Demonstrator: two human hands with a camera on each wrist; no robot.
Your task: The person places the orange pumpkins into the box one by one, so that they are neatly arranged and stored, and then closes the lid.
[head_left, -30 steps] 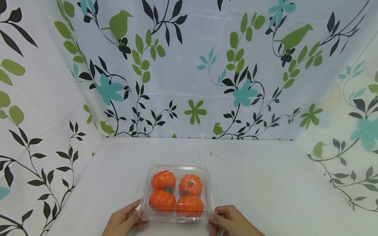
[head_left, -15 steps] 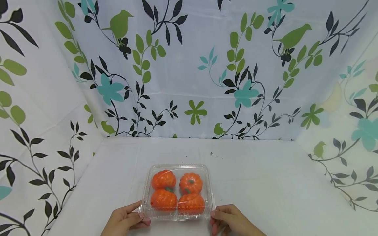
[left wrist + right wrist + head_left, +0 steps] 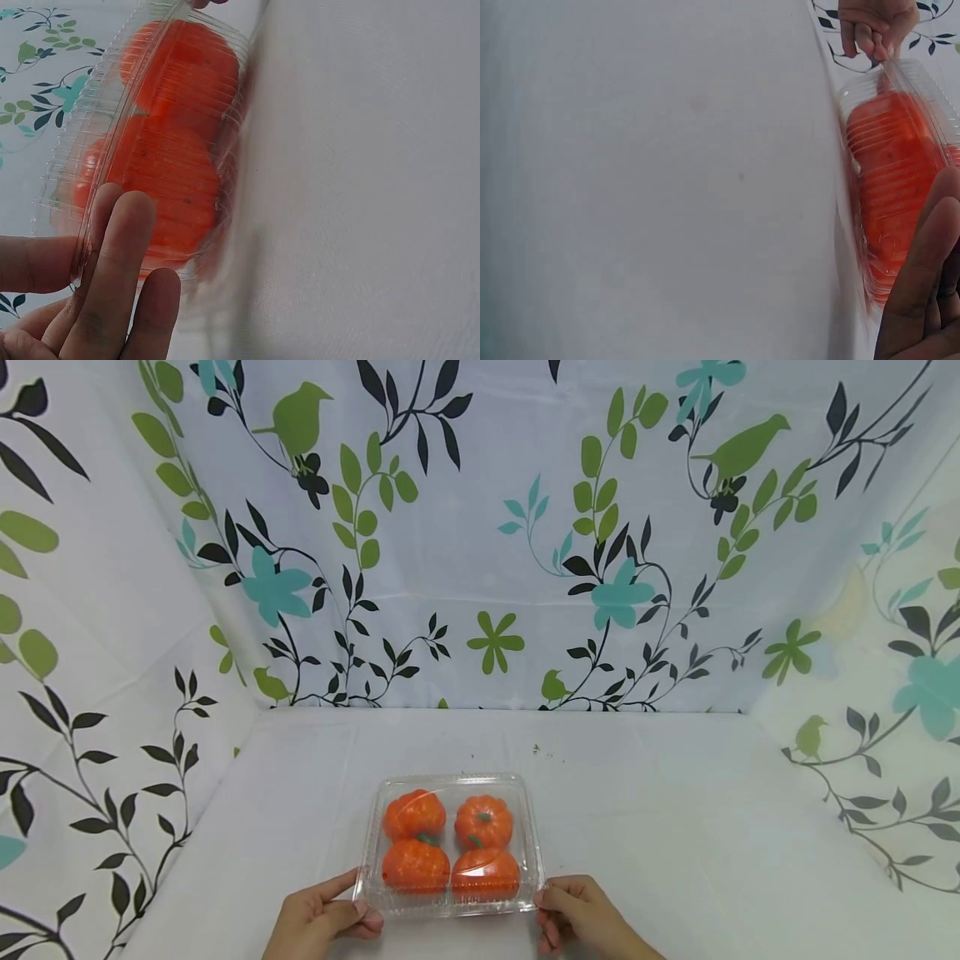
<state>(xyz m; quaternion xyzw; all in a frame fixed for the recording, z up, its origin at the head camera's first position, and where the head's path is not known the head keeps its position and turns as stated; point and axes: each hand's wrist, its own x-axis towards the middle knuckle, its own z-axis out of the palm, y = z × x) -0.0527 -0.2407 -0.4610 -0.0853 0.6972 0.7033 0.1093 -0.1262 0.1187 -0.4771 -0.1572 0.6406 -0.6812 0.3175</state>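
A clear plastic clamshell container (image 3: 450,907), its lid down, sits at the front middle of the white table. Inside are several small orange pumpkins (image 3: 483,822) with green stems, arranged in two rows. My left hand (image 3: 321,917) pinches the container's near left corner between thumb and fingers. At the near right corner, my right hand (image 3: 588,917) pinches the rim the same way. In the left wrist view, the ridged container wall (image 3: 187,135) stands just beyond the fingers. The right wrist view shows the container from its other end, with part of the right hand (image 3: 922,285) beside it.
A white cloth-covered table (image 3: 660,827) extends around the container. Small dark specks (image 3: 536,749) lie on it behind the container. Patterned fabric (image 3: 487,527) with leaves and birds hangs at the back and both sides.
The container's near edge has shifted slightly away from me, and the front pumpkins have slid a little to the right inside it. Both hands keep their hold on the corners.
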